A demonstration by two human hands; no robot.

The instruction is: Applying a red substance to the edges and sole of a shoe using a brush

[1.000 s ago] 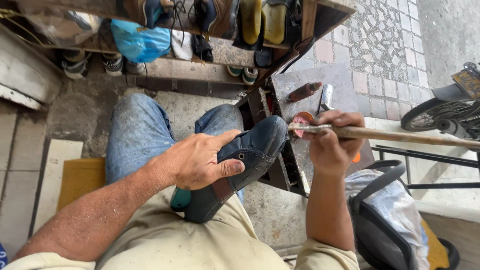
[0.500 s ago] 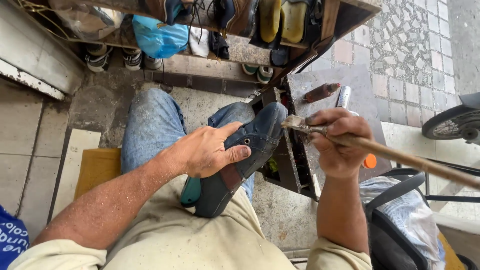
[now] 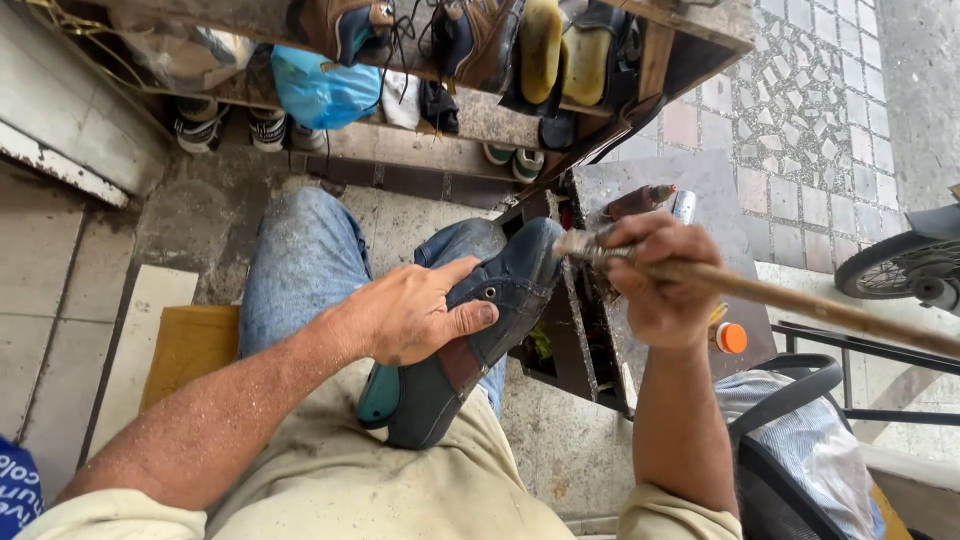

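A dark blue shoe [image 3: 500,300] with a teal heel lies across my lap, toe pointing away from me. My left hand [image 3: 415,315] presses down on its middle, thumb along the side near an eyelet. My right hand [image 3: 655,285] grips a long wooden-handled brush [image 3: 800,300] whose bristle end sits just beside the shoe's toe. The handle runs off to the right. My jeans-clad legs [image 3: 300,270] are under the shoe.
A small dark work table [image 3: 700,185] stands by my right knee with a bottle, a metal can and an orange-capped container [image 3: 732,337]. A wooden shelf [image 3: 480,40] of several shoes and a blue bag [image 3: 320,90] is ahead. A wheel [image 3: 890,270] is at right.
The brush tip has shifted slightly left toward the shoe's toe, and the handle has tilted lower to the right. My left hand stays pressed on the shoe. The view has shifted a little.
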